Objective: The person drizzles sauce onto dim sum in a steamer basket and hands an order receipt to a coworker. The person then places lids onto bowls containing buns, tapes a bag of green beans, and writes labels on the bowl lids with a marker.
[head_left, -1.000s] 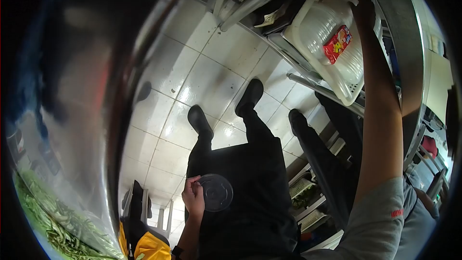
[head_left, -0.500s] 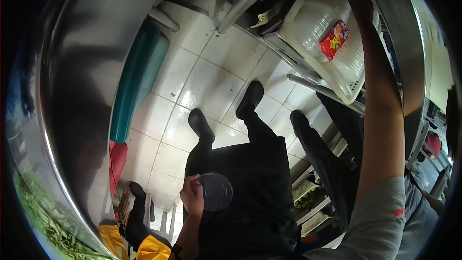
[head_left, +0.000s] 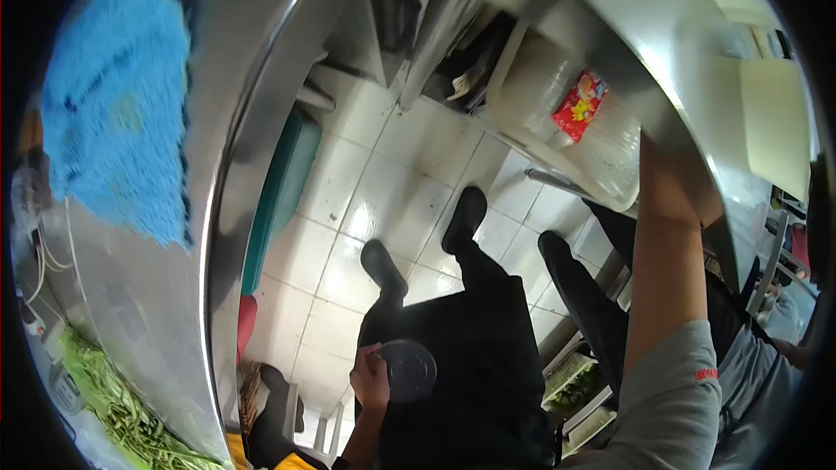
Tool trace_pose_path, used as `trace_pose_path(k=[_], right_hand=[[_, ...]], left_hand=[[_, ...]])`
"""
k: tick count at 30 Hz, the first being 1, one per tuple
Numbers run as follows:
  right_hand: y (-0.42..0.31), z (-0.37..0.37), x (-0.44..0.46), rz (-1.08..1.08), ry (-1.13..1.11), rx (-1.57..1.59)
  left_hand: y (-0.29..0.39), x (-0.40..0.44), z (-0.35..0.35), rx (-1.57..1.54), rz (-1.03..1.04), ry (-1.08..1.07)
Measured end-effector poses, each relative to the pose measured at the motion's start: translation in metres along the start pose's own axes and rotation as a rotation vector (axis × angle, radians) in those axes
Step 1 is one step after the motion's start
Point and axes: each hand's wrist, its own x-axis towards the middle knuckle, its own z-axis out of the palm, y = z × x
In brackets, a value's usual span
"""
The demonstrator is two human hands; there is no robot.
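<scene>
My left hand pinches a round, clear plastic lid by its edge. The lid lies over the dark apron. From the right, my right forearm reaches in under the steel counter, and the counter's edge hides the hand. Near that arm, on a shelf below the counter, is a whitish plastic crate. Stacked clear plastic containers sit inside it, with a red and yellow packet on top.
A steel counter on the left bears a blue cloth and leafy greens. Below it stands a teal bin. Another person's leg is at right, and someone's dark shoe shows lower left. Baskets hold greens.
The view has shifted, so the blue cloth now shows at left. My right hand, visible over the crate before, is now hidden under the counter. My left hand still holds the lid.
</scene>
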Motion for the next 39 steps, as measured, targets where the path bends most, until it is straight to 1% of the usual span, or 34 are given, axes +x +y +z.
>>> trace_pose_path(k=[1, 2, 5, 6, 8, 9, 10, 12, 13, 14, 15, 16, 17, 18, 19, 21, 22, 23, 24, 25, 26, 27, 28, 29, 30, 31, 32, 33, 35, 36, 39], right_hand=[[0.006, -0.002, -0.009, 0.042, 0.000, -0.005], [0.011, 0.000, -0.015, 0.075, -0.002, -0.004], [0.019, 0.004, -0.031, 0.152, 0.014, 0.012], [0.021, 0.006, -0.034, 0.176, 0.021, 0.019], [0.019, 0.011, -0.043, 0.221, 0.029, 0.034], [0.013, 0.014, -0.049, 0.242, 0.039, 0.046], [0.008, 0.020, -0.057, 0.266, 0.053, 0.060], [-0.025, 0.036, -0.087, 0.304, 0.041, 0.175], [-0.050, 0.027, -0.105, 0.329, 0.003, 0.300], [-0.087, 0.015, -0.128, 0.363, -0.090, 0.487], [-0.131, -0.016, -0.147, 0.412, -0.242, 0.731], [-0.172, -0.068, -0.147, 0.518, -0.447, 1.045], [-0.211, -0.131, -0.138, 0.692, -0.638, 1.140], [-0.229, -0.174, -0.128, 0.735, -0.739, 1.363], [-0.240, -0.214, -0.119, 0.771, -0.852, 1.587], [-0.223, -0.293, -0.063, 0.549, -0.724, 1.356], [-0.193, -0.293, -0.041, 0.481, -0.492, 1.381], [-0.163, -0.293, -0.019, 0.403, -0.266, 1.373], [-0.161, -0.313, 0.027, 0.481, 0.077, 1.397], [-0.159, -0.341, 0.073, 0.526, 0.122, 1.345], [-0.143, -0.334, 0.109, 0.421, 0.206, 1.344], [-0.133, -0.318, 0.136, 0.307, 0.211, 1.373], [-0.130, -0.301, 0.160, 0.300, 0.147, 1.324], [-0.133, -0.282, 0.176, 0.318, 0.138, 1.208], [-0.117, -0.254, 0.193, 0.434, -0.087, 1.068], [-0.116, -0.233, 0.201, 0.425, 0.001, 0.913], [-0.115, -0.221, 0.207, 0.413, 0.041, 0.923], [-0.114, -0.212, 0.208, 0.405, 0.074, 0.932], [-0.107, -0.198, 0.203, 0.342, -0.044, 0.789], [-0.108, -0.203, 0.207, 0.310, -0.090, 0.712], [-0.122, -0.213, 0.208, 0.314, -0.191, 0.453]], left_hand=[[0.003, -0.001, -0.001, 0.014, -0.018, 0.000], [-0.009, 0.000, 0.006, 0.018, 0.099, 0.052], [0.001, -0.001, 0.007, 0.031, 0.050, 0.028], [-0.006, 0.001, 0.010, 0.043, 0.158, 0.046], [-0.002, 0.000, 0.009, 0.050, 0.166, 0.038], [0.001, 0.000, 0.007, 0.051, 0.172, 0.031], [0.003, 0.000, 0.006, 0.083, 0.127, -0.005], [-0.008, -0.004, 0.005, 0.046, 0.159, 0.001], [-0.002, -0.001, 0.007, 0.013, 0.212, 0.018], [-0.026, 0.005, 0.020, -0.082, 0.141, -0.003], [-0.006, -0.003, 0.020, -0.245, 0.208, 0.033], [0.031, -0.015, 0.007, -0.409, 0.049, -0.133], [0.079, -0.032, -0.010, -0.563, -0.121, -0.298], [0.124, -0.045, -0.018, -0.662, -0.069, -0.312], [0.169, -0.055, -0.032, -0.584, 0.072, -0.273], [0.239, -0.046, -0.057, -0.545, 0.300, -0.237], [0.275, -0.041, -0.068, -0.527, 0.412, -0.213], [0.314, -0.025, -0.080, -0.548, 0.418, -0.196], [0.363, -0.017, -0.096, -0.622, 0.540, -0.161], [0.413, -0.012, -0.112, -0.673, 0.644, -0.077], [0.455, 0.006, -0.125, -0.779, 0.525, -0.134], [0.497, 0.013, -0.138, -0.857, 0.648, -0.135], [0.534, 0.016, -0.148, -0.857, 0.695, -0.049], [0.564, 0.019, -0.154, -0.858, 0.739, 0.035], [0.583, 0.034, -0.156, -0.856, 0.758, 0.031], [0.598, 0.055, -0.156, -0.854, 0.781, 0.030], [0.614, 0.074, -0.158, -0.849, 0.806, 0.031], [0.630, 0.090, -0.160, -0.709, 0.953, 0.204], [0.646, 0.107, -0.157, -0.388, 1.209, 0.530], [0.655, 0.101, -0.155, -0.374, 1.100, 0.427], [0.670, 0.115, -0.147, -0.115, 0.935, 0.152]])
